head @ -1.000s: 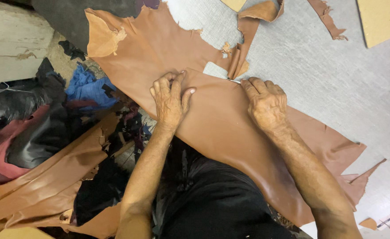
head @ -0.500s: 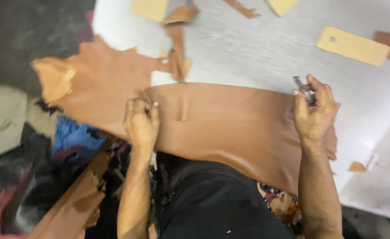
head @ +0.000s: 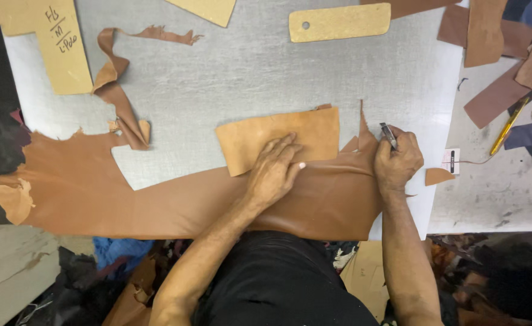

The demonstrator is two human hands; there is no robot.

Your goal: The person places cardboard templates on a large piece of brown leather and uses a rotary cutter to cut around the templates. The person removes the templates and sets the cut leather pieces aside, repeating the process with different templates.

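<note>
So the left hand (head: 273, 175) is pressed flat, fingers spread, nothing in its grip, on a tan cardboard pattern (head: 278, 140) that's lying on top of a big brown leather hide (head: 157, 202). The hide is spread along the near edge of the grey bench (head: 260, 66), with its left end hanging off past the bench edge. The right hand (head: 397, 162) is just to the right of the pattern, grip clenched around a small knife (head: 388, 135), whose tip points up and away right at the hide's ragged right edge. Around them: a curly strip of leather scrap (head: 118, 96) up to the left, a rounded cardboard template with a hole (head: 340, 22) near the top, more brown offcuts (head: 495, 96) at the top right, and a yellow pen (head: 509, 126) lying off to the right, well apart from the hands.
</note>
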